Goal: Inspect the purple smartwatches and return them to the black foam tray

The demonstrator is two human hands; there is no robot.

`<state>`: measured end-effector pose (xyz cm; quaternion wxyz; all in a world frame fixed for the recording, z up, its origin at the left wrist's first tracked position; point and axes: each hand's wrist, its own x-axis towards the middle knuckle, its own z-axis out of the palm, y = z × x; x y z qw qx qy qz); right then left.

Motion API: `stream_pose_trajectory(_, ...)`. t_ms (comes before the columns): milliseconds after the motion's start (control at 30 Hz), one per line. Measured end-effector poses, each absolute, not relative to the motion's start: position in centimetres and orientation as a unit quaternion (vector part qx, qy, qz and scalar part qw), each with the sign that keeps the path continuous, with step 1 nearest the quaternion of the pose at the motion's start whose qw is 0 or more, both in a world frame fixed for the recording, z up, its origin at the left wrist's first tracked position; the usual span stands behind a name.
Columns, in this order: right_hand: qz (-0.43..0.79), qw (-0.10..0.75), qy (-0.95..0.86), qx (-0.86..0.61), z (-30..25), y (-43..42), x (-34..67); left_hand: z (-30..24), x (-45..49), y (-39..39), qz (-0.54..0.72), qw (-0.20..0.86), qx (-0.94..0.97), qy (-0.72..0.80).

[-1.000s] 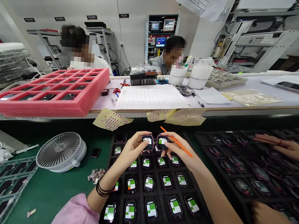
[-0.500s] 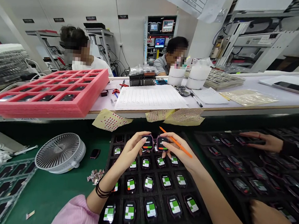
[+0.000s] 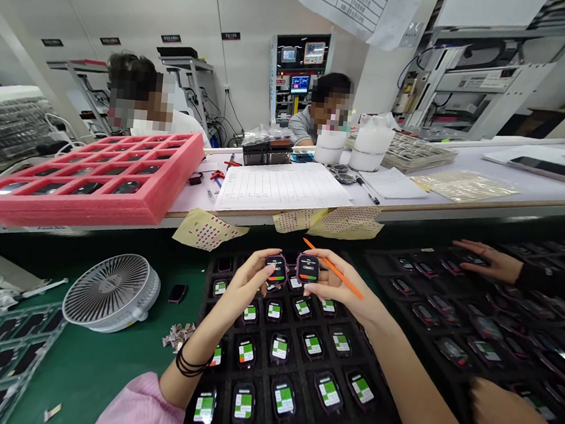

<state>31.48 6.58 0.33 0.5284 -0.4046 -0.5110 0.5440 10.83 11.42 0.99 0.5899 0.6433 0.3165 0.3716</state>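
My left hand [image 3: 246,287] grips a small smartwatch body [image 3: 275,269] with a purple rim, its screen showing a green and a red bar. My right hand [image 3: 340,287] grips a second watch body [image 3: 307,268] beside it and also carries an orange pen [image 3: 334,270] between the fingers. Both watches are held side by side above the far end of a black tray [image 3: 230,356]. Several watches with green-and-white screens [image 3: 284,397] sit in the tray's pockets under my forearms.
A small white fan [image 3: 111,291] lies left on the green mat. More black trays of watches [image 3: 475,321] lie right, with another person's hands [image 3: 488,262] on them. A pink foam tray [image 3: 87,178] and paper sheet [image 3: 279,185] sit on the raised shelf. Two people sit beyond.
The screens of both held watches changed from green-and-white to a dark display with green and red bars. The other person's far hand moved left across the right tray.
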Motion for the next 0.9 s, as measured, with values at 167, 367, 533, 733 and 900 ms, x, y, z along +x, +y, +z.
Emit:
stream_pose_trajectory(167, 0.591, 0.545, -0.475, -0.358, 0.6, 6.5, 32.3, 1.3, 9.9, 11.8, 0.344, 0.694, 0.589, 0.230)
stream_pose_trajectory(367, 0.618, 0.547, -0.457, -0.331, 0.8, 6.4, 32.5, 0.5, 9.3, 12.0, 0.360, 0.743, 0.530, 0.192)
stream_pose_trajectory(533, 0.555, 0.543, -0.504, -0.378, 0.5, 6.5, 31.8, 0.9, 9.8, 11.8, 0.368, 0.695, 0.579, 0.215)
stream_pose_trajectory(733, 0.491, 0.532, -0.559, -0.405, -0.8, 7.1, 31.7, 1.0, 10.4, 11.7, 0.366, 0.555, 0.687, 0.295)
stream_pose_trajectory(900, 0.481, 0.522, -0.576, -0.406, -1.3, 7.5, 31.7, 0.6, 10.6, 11.8, 0.381, 0.541, 0.686, 0.303)
